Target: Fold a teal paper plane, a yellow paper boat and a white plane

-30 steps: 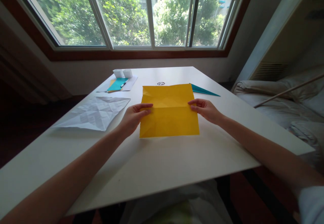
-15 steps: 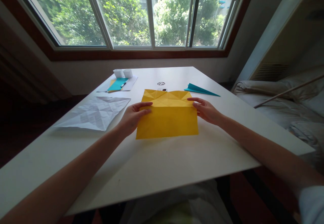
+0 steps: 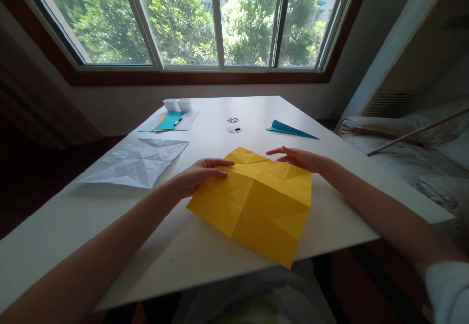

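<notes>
A creased sheet of yellow paper [image 3: 262, 206] is unfolded and turned at an angle above the front of the table, its lowest corner reaching past the edge. Its fold lines cross near the middle. My left hand [image 3: 205, 172] pinches the upper left side between thumb and fingers. Behind the upper right edge is my right hand [image 3: 296, 157], its fingers stretched out and apart; the paper hides part of it, so I cannot tell whether it touches the sheet.
A creased white sheet [image 3: 135, 162] lies to the left on the white table [image 3: 164, 260]. Farther back are a stack of coloured paper [image 3: 170, 121], a pen [image 3: 179, 119] and small white containers [image 3: 178, 104]. A folded teal paper [image 3: 291, 129] lies at the right, beyond my right hand.
The yellow paper has been opened from its folded rectangle, turned and brought closer. My right hand has let go of its right edge; my left hand still holds on, slightly farther right.
</notes>
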Demonstrator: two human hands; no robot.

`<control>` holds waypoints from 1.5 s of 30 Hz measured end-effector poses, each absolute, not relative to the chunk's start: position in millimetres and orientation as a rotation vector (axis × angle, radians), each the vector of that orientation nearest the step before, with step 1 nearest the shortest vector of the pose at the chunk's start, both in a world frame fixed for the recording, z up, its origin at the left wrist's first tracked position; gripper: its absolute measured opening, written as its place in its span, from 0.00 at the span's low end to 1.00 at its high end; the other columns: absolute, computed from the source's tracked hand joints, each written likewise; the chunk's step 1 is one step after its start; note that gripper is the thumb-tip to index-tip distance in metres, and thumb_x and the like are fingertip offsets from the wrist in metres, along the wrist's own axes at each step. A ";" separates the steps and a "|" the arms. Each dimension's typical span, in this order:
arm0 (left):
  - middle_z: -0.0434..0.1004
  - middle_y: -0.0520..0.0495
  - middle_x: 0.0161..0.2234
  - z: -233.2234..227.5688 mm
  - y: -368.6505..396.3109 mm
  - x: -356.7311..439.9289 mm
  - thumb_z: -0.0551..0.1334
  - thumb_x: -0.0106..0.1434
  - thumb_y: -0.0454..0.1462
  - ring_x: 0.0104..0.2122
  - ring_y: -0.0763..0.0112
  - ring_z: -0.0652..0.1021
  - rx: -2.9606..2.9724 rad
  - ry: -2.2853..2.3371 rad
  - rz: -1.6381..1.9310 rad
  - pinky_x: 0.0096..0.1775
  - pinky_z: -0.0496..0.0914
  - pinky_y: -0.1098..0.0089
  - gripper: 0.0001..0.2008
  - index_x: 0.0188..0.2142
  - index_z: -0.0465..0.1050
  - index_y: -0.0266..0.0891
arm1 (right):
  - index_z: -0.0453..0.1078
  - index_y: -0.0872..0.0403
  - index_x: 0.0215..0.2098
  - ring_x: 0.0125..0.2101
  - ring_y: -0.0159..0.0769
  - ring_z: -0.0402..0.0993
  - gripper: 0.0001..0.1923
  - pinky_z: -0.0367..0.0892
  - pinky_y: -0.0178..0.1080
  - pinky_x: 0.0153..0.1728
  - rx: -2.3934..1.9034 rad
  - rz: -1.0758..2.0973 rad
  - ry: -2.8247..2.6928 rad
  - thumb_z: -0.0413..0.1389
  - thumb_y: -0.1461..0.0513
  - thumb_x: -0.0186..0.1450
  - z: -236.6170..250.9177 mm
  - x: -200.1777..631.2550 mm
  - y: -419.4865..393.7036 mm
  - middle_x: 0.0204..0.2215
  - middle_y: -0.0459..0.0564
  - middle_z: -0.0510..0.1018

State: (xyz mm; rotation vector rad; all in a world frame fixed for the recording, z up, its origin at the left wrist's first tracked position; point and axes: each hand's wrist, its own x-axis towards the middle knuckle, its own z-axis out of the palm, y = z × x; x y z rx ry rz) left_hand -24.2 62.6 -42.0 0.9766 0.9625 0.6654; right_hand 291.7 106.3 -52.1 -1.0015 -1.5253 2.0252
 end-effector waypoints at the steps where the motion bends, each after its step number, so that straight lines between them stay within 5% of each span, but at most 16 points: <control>1: 0.79 0.41 0.36 -42.1 61.6 -23.1 0.71 0.42 0.33 0.31 0.61 0.79 0.982 0.951 0.651 0.32 0.75 0.66 0.23 0.41 0.75 0.40 | 0.61 0.51 0.53 0.37 0.38 0.76 0.21 0.72 0.40 0.35 -0.989 2.045 -1.539 0.49 0.54 0.64 -51.3 288.7 103.4 0.43 0.53 0.76; 10: 0.77 0.45 0.41 -44.7 60.4 -22.9 0.68 0.47 0.36 0.35 0.59 0.79 0.955 0.940 0.671 0.34 0.74 0.64 0.28 0.50 0.68 0.47 | 0.70 0.51 0.40 0.31 0.34 0.76 0.14 0.72 0.34 0.31 -1.022 1.914 -1.531 0.61 0.61 0.54 -54.1 277.9 100.4 0.34 0.46 0.78; 16: 0.76 0.43 0.40 -45.2 71.6 -26.1 0.63 0.54 0.40 0.35 0.67 0.78 0.741 0.954 0.943 0.36 0.73 0.72 0.15 0.41 0.70 0.37 | 0.71 0.51 0.39 0.33 0.35 0.76 0.13 0.73 0.39 0.37 -1.046 1.683 -1.267 0.61 0.62 0.54 -64.7 291.0 114.6 0.35 0.47 0.79; 20: 0.75 0.39 0.41 -40.5 71.3 -25.4 0.61 0.56 0.44 0.38 0.63 0.78 0.715 0.897 1.013 0.39 0.72 0.66 0.20 0.45 0.64 0.38 | 0.71 0.51 0.38 0.33 0.35 0.76 0.14 0.72 0.41 0.38 -1.018 1.570 -1.164 0.62 0.63 0.53 -69.2 289.3 118.2 0.34 0.47 0.79; 24: 0.75 0.45 0.40 -41.6 68.4 -22.5 0.67 0.51 0.36 0.36 0.67 0.78 0.848 0.915 1.121 0.38 0.72 0.68 0.27 0.49 0.61 0.44 | 0.72 0.51 0.38 0.34 0.32 0.75 0.15 0.71 0.37 0.39 -0.912 1.541 -1.179 0.64 0.63 0.51 -71.0 281.7 116.3 0.36 0.46 0.78; 31: 0.76 0.45 0.38 -52.5 68.5 -18.5 0.70 0.44 0.30 0.36 0.69 0.77 1.070 0.926 1.172 0.39 0.70 0.73 0.23 0.42 0.70 0.34 | 0.73 0.52 0.39 0.36 0.30 0.73 0.18 0.69 0.35 0.41 -0.847 1.465 -1.249 0.65 0.63 0.49 -70.7 265.7 105.9 0.39 0.47 0.76; 45: 0.78 0.45 0.33 -53.5 68.0 -16.7 0.69 0.45 0.30 0.30 0.72 0.77 0.973 0.930 1.143 0.34 0.70 0.74 0.16 0.36 0.74 0.33 | 0.75 0.51 0.36 0.34 0.33 0.73 0.15 0.68 0.40 0.41 -0.863 1.169 -1.377 0.65 0.59 0.50 -66.7 250.5 92.0 0.34 0.47 0.78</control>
